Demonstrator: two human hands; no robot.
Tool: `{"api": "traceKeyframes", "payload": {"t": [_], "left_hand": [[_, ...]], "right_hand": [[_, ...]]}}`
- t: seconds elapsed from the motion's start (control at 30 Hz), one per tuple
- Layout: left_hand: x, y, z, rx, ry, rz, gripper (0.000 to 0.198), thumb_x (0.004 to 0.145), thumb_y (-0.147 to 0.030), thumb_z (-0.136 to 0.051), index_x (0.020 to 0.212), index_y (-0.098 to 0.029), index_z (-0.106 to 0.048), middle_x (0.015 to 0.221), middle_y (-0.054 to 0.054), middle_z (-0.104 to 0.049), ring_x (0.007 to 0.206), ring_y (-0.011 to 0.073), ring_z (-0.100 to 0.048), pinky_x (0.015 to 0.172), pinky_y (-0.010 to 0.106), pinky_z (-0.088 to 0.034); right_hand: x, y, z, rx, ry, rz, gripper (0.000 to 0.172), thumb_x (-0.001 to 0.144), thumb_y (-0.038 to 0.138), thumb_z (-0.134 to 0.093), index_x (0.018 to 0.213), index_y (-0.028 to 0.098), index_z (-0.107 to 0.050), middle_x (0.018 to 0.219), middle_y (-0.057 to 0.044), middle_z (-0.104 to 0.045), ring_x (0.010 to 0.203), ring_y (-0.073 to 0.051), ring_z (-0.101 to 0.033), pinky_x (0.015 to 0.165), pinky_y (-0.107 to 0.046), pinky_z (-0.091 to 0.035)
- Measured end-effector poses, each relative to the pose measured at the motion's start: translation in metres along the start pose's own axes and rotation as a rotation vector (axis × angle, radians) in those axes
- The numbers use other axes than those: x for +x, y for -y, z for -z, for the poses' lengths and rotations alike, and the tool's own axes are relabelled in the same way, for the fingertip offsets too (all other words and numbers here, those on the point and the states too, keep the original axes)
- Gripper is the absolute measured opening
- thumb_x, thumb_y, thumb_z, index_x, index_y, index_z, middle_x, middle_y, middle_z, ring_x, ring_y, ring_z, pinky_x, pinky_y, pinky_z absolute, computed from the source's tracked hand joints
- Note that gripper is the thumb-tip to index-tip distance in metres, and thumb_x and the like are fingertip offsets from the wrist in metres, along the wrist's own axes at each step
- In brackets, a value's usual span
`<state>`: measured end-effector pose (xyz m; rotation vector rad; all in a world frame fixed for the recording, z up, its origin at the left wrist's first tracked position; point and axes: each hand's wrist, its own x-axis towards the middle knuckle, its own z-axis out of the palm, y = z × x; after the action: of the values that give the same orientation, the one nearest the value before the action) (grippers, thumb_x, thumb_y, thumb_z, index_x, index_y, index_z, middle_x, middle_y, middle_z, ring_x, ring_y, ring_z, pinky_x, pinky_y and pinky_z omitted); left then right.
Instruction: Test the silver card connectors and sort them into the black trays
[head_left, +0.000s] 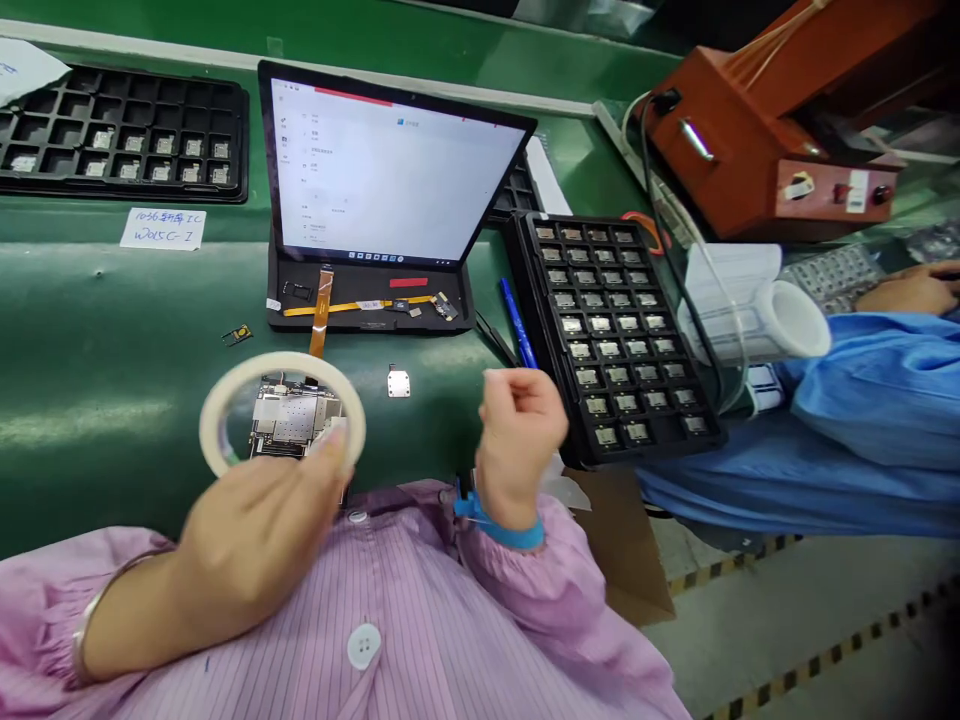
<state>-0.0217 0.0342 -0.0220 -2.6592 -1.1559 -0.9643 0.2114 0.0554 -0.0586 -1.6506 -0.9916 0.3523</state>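
My left hand [255,535] grips a cream roll of masking tape [214,430] by its lower edge. Through and just behind the roll lies a bare circuit board with metal shields [296,420], partly hidden by the tape and my fingers. My right hand [519,440] is raised with its fingers curled together, holding nothing that I can see, and a blue wrist strap [499,530] circles its wrist. Nearest to it are a blue pen [517,322] and a black tray of metal-topped modules [529,300]. A small metal shield [399,383] lies on the green belt between my hands.
A tablet [390,170] lit with a settings-like screen stands on a dark mat, with an orange flex cable [321,310] running from it. A second module tray [127,130] and a handwritten label [163,228] sit at the left. At the right are an orange-red machine [765,140], a white roll [757,310] and a co-worker's blue sleeve [870,420].
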Motion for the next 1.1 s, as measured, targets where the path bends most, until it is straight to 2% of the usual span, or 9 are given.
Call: {"api": "traceKeyframes", "payload": {"t": [0.2, 0.33, 0.43, 0.53, 0.63, 0.73, 0.87, 1.0, 1.1], "left_hand": [[-0.021, 0.059, 0.016, 0.316, 0.185, 0.527, 0.030, 0.098, -0.033, -0.051, 0.120, -0.017, -0.065, 0.087, 0.005, -0.068, 0.087, 0.0281, -0.068, 0.067, 0.036, -0.046], [-0.026, 0.078, 0.012, 0.262, 0.307, 0.701, 0.040, 0.103, -0.033, -0.032, 0.125, -0.017, -0.061, 0.102, 0.006, -0.065, 0.111, 0.0330, -0.062, 0.072, 0.041, -0.043], [-0.031, 0.083, 0.007, 0.177, 0.313, 0.645, 0.045, 0.102, -0.031, -0.028, 0.124, -0.009, -0.060, 0.128, 0.013, -0.060, 0.127, 0.0419, -0.051, 0.081, 0.051, -0.043], [-0.036, 0.087, 0.002, 0.202, 0.256, 0.617, 0.041, 0.099, -0.035, -0.040, 0.124, -0.010, -0.061, 0.136, 0.016, -0.058, 0.126, 0.0454, -0.052, 0.085, 0.057, -0.047], [-0.036, 0.084, 0.004, 0.124, 0.228, 0.609, 0.047, 0.098, -0.038, -0.045, 0.141, -0.018, -0.048, 0.149, 0.011, -0.047, 0.134, 0.0469, -0.042, 0.092, 0.064, -0.044], [-0.030, 0.070, 0.007, 0.051, 0.202, 0.608, 0.052, 0.101, -0.035, -0.039, 0.151, -0.024, -0.030, 0.161, 0.009, -0.028, 0.143, 0.0468, -0.026, 0.101, 0.069, -0.033], [-0.012, 0.036, -0.001, -0.022, 0.098, 0.358, 0.043, 0.098, -0.028, -0.051, 0.140, -0.018, -0.047, 0.148, 0.016, -0.047, 0.133, 0.0403, -0.048, 0.106, 0.061, -0.042], [0.008, 0.003, -0.024, -0.217, 0.177, -0.051, 0.023, 0.093, -0.014, -0.058, 0.116, -0.012, -0.062, 0.129, 0.017, -0.063, 0.116, 0.0315, -0.063, 0.094, 0.050, -0.056], [0.019, -0.009, -0.037, -0.292, 0.189, -0.117, 0.018, 0.093, -0.010, -0.056, 0.110, -0.010, -0.064, 0.120, 0.015, -0.069, 0.111, 0.0299, -0.065, 0.092, 0.049, -0.057]], "right_hand": [[0.000, -0.003, 0.037, -0.047, 0.445, -0.126, 0.025, 0.087, 0.030, -0.064, 0.107, 0.018, -0.073, 0.071, 0.000, -0.064, 0.059, -0.012, -0.056, 0.052, -0.026, -0.047], [-0.004, -0.002, 0.036, -0.232, 0.685, -0.006, 0.067, 0.091, 0.024, -0.056, 0.153, 0.014, -0.033, 0.068, 0.004, -0.062, 0.062, -0.014, -0.056, 0.063, -0.030, -0.050], [-0.003, -0.003, 0.029, -0.418, 0.779, 0.114, 0.067, 0.091, 0.020, -0.053, 0.153, 0.012, -0.030, 0.068, 0.004, -0.061, 0.059, -0.014, -0.055, 0.059, -0.029, -0.046], [-0.004, 0.000, 0.025, -0.616, 0.788, 0.190, 0.067, 0.089, 0.018, -0.055, 0.152, 0.012, -0.032, 0.065, 0.004, -0.061, 0.056, -0.016, -0.057, 0.051, -0.027, -0.040], [-0.001, 0.006, 0.027, -0.879, 0.718, 0.180, 0.077, 0.087, 0.033, -0.066, 0.151, 0.005, -0.032, 0.057, 0.002, -0.061, 0.051, -0.021, -0.059, 0.045, -0.029, -0.034], [0.020, 0.011, 0.035, -0.991, 0.622, 0.161, 0.070, 0.083, 0.051, -0.070, 0.137, 0.009, -0.053, 0.061, -0.004, -0.065, 0.057, -0.026, -0.064, 0.048, -0.030, -0.036], [0.075, 0.008, 0.033, -0.991, 0.327, 0.127, 0.031, 0.099, 0.038, -0.051, 0.107, 0.016, -0.070, 0.088, -0.012, -0.073, 0.081, -0.027, -0.068, 0.066, -0.034, -0.045], [0.121, -0.004, 0.006, -1.197, 0.325, 0.005, 0.018, 0.091, 0.020, -0.061, 0.097, 0.007, -0.072, 0.094, -0.023, -0.071, 0.090, -0.033, -0.068, 0.069, -0.037, -0.046], [0.128, -0.002, -0.001, -1.194, 0.285, 0.038, 0.015, 0.088, 0.014, -0.059, 0.097, 0.006, -0.069, 0.097, -0.024, -0.068, 0.094, -0.035, -0.066, 0.074, -0.040, -0.047]]}}
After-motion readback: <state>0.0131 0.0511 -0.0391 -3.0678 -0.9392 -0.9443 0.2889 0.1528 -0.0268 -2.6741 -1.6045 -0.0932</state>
